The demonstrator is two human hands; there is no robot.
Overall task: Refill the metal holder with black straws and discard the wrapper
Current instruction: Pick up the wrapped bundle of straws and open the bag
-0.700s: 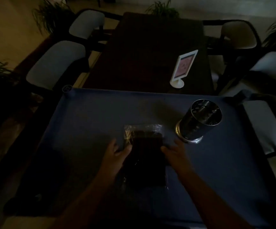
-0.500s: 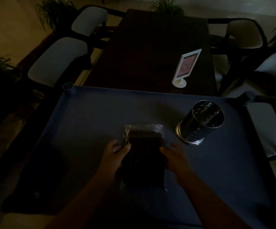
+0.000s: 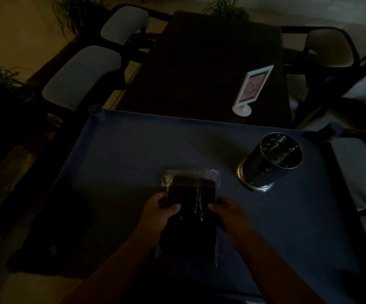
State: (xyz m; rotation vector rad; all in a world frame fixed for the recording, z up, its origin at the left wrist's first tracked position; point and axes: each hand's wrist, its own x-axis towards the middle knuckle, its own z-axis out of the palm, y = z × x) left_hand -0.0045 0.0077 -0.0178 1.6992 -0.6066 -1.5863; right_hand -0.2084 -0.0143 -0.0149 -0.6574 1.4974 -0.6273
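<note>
A pack of black straws in a clear plastic wrapper lies on the blue table in dim light. My left hand grips the pack's left edge, thumb on top. My right hand grips its right edge. The wrapper's crinkled top end sticks out beyond the straws toward the far side. The perforated metal holder stands upright to the right of the pack, about a hand's width from my right hand. Its inside looks dark and I cannot tell if anything is in it.
A dark wooden table adjoins the blue one at the far edge, carrying a white framed sign. Padded chairs stand on both sides, one close to the holder. Plants line the room's edges.
Both hands have closed in on the pack's sides and drawn slightly toward me; the fingers now wrap its edges. The holder has not moved.
</note>
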